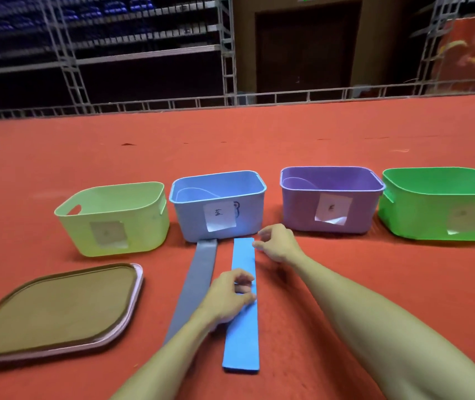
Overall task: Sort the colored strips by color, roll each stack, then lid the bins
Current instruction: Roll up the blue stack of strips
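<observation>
On the red carpet (346, 284) before the blue bin (190, 215), a blue strip (243, 336) lies flat beside a grey strip (198, 284), both running toward the viewer. The left hand (227, 295), fingers curled, pinches the blue strip at mid-length; the right hand (279, 242) pinches its far right corner. A brown lid (54, 310) lies at left, near the yellow-green bin (144, 226).

L grip (227, 298), R grip (279, 243), forearms (375, 307) — all bare.

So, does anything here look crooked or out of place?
Yes. The paper label on the purple bin sits tilted, and its lower edge curls away from the wall. The blue bin also carries a tilted note. Nothing looks spilled.
</observation>
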{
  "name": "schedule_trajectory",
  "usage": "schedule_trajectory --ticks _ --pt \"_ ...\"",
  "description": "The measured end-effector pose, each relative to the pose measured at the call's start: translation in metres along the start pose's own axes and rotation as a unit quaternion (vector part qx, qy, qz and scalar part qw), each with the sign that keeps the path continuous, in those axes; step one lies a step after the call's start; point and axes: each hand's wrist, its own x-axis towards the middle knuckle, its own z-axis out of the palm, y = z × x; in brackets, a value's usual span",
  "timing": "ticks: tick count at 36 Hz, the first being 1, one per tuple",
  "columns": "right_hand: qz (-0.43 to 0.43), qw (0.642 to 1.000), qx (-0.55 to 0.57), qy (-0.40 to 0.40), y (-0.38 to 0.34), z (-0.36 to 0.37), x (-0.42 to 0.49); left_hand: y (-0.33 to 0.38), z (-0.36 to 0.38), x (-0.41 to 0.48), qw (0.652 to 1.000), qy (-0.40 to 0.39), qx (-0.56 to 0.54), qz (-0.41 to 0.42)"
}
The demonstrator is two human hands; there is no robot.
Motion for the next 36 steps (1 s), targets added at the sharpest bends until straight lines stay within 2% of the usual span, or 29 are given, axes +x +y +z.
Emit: schedule_trajectory --ticks 4,9,16,21,24,26,29,33,36 --pt "0.011 0.998 -0.066 -0.018 -0.002 0.017 0.019 -0.002 -0.001 0.003 1.000 0.000 0.003 0.004" --pt "0.071 0.983 -0.164 -0.047 0.000 0.040 0.036 -0.001 -0.004 0.001 1.000 0.000 0.015 0.018" --pt "0.121 0.989 -0.084 0.007 -0.006 0.049 0.043 -0.003 -0.004 0.000 0.999 -0.004 0.025 0.025" --pt "0.083 0.996 0.013 0.039 -0.006 0.050 0.040 -0.002 0.002 -0.007 0.998 0.020 0.036 0.039" --pt "0.037 0.995 0.066 0.065 -0.009 0.042 0.032 -0.004 0.005 -0.013 0.987 0.079 0.124 0.068" --pt "-0.001 0.992 0.095 0.087 -0.011 0.031 0.026 -0.005 0.007 -0.018 0.977 0.103 0.182 0.039" --pt "-0.063 0.985 0.111 0.112 -0.018 0.010 0.015 -0.006 0.008 -0.025 0.976 0.075 0.204 -0.009" --pt "-0.095 0.973 0.146 0.149 -0.027 -0.023 0.000 0.007 0.008 -0.036 0.973 0.031 0.223 0.047" --pt "-0.111 0.971 0.145 0.156 -0.029 -0.049 -0.011 0.018 0.012 -0.048 0.987 0.028 0.152 0.046"
